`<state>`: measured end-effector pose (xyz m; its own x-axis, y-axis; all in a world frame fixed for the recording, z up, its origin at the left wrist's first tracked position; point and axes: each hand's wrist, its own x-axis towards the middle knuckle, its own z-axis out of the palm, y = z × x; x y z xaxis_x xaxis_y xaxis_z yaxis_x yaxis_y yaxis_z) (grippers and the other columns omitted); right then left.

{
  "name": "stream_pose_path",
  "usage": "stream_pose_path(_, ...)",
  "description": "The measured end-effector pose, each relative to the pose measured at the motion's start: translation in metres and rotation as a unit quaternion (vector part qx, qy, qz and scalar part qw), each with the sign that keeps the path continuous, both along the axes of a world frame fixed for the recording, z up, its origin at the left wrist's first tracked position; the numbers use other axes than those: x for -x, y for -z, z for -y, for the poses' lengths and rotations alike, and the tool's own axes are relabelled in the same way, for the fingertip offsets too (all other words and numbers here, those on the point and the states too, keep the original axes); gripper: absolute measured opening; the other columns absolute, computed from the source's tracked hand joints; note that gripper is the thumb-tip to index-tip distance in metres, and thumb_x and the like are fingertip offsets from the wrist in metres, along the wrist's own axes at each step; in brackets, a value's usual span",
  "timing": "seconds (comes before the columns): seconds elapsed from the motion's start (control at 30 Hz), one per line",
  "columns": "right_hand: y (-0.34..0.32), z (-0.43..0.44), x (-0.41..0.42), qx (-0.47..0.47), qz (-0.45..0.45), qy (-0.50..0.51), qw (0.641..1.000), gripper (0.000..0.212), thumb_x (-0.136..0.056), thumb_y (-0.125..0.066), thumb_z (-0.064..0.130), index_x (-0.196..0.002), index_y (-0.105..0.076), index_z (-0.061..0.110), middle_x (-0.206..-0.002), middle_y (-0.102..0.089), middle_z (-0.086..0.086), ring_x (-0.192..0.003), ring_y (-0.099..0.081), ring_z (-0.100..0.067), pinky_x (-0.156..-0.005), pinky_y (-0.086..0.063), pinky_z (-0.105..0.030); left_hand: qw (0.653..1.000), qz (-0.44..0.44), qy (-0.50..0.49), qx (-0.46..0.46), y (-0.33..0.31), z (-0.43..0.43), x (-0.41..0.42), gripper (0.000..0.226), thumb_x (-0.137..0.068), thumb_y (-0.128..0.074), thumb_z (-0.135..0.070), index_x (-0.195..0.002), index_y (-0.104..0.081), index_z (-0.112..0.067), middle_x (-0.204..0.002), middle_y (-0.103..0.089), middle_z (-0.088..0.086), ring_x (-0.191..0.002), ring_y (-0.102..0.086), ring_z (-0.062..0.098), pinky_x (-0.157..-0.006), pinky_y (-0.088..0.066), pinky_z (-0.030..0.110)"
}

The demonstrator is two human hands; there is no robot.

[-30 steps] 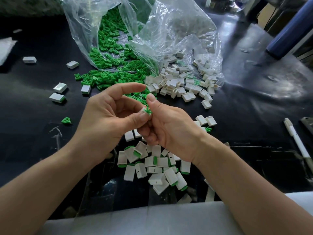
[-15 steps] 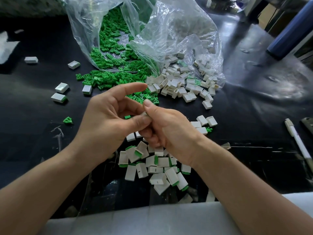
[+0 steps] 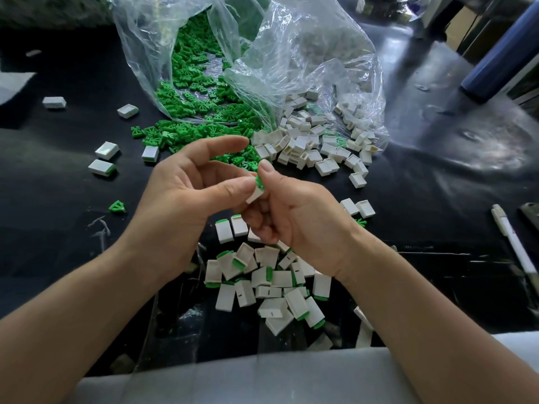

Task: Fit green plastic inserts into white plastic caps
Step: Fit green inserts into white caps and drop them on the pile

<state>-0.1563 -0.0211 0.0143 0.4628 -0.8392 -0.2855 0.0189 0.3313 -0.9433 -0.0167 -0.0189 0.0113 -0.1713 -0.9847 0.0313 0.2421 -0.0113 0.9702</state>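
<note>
- The left hand pinched a white cap between its thumb and curled fingers. Its index finger was stretched out above and touched nothing.
- The right hand met it from the other side. Its thumb lay on top of a green insert, and its other fingers were curled in underneath, gripping the part.
- The green insert sat at the upper end of the white cap and partly stuck out. How deep it went could not be told.
- Cap and insert were held in the air between the 2 hands, above the black table.
- Below the hands lay a heap of fitted caps, white with green ends showing.
- Farther back, a clear plastic bag lay open, with loose inserts on its left side and empty caps on its right, both spilling onto the table.
- A few stray caps lay well to the left.
- A white pen lay near the right edge.
</note>
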Motion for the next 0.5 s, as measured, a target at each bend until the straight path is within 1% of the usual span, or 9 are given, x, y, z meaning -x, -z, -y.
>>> stream_pose_path(0.2, 0.0020, -0.0009, -0.0020, 0.027, -0.036, 0.012, 0.999, 0.039, -0.097, -0.031, 0.038, -0.073, -0.049, 0.014, -0.059, -0.044, 0.003, -0.053, -0.037, -0.008, -0.051, -0.031, -0.020, 0.999, -0.015, 0.014, -0.032, -0.0005, 0.0015, -0.0001, 0.039, -0.062, -0.059, -0.002, -0.100, -0.063, -0.010, -0.071, -0.070, 0.006, -0.058, -0.065, 0.020, -0.056, -0.054, 0.025)
stream_pose_path(0.33, 0.0005, -0.0019, -0.0018, 0.069, -0.072, 0.025, 0.995, 0.039, -0.097, -0.034, 0.036, -0.067, -0.048, 0.016, -0.060, -0.045, 0.004, -0.047, -0.040, -0.001, -0.047, -0.034, -0.011, 0.998, -0.021, 0.032, -0.044, -0.0008, 0.0029, -0.0006, 0.037, -0.061, -0.056, -0.001, -0.097, -0.063, -0.009, -0.070, -0.070, 0.007, -0.057, -0.066, 0.022, -0.056, -0.055, 0.027)
stream_pose_path(0.4, -0.0001, -0.0020, -0.0020, 0.087, -0.080, 0.027, 0.993, 0.038, -0.097, -0.034, 0.035, -0.066, -0.048, 0.016, -0.061, -0.045, 0.003, -0.046, -0.040, 0.000, -0.046, -0.035, -0.010, 0.998, -0.021, 0.040, -0.044, -0.0012, 0.0026, -0.0014, 0.037, -0.062, -0.058, -0.002, -0.097, -0.064, -0.010, -0.072, -0.071, 0.009, -0.059, -0.066, 0.025, -0.058, -0.057, 0.029)
stream_pose_path(0.5, 0.0007, -0.0029, -0.0021, 0.106, -0.098, 0.027, 0.989, 0.038, -0.097, -0.034, 0.036, -0.067, -0.049, 0.017, -0.061, -0.046, 0.004, -0.047, -0.041, 0.001, -0.049, -0.036, -0.011, 0.998, -0.030, 0.043, -0.038, -0.0018, 0.0013, -0.0011, 0.036, -0.063, -0.059, -0.001, -0.098, -0.063, -0.008, -0.071, -0.070, 0.012, -0.058, -0.065, 0.027, -0.055, -0.056, 0.031)
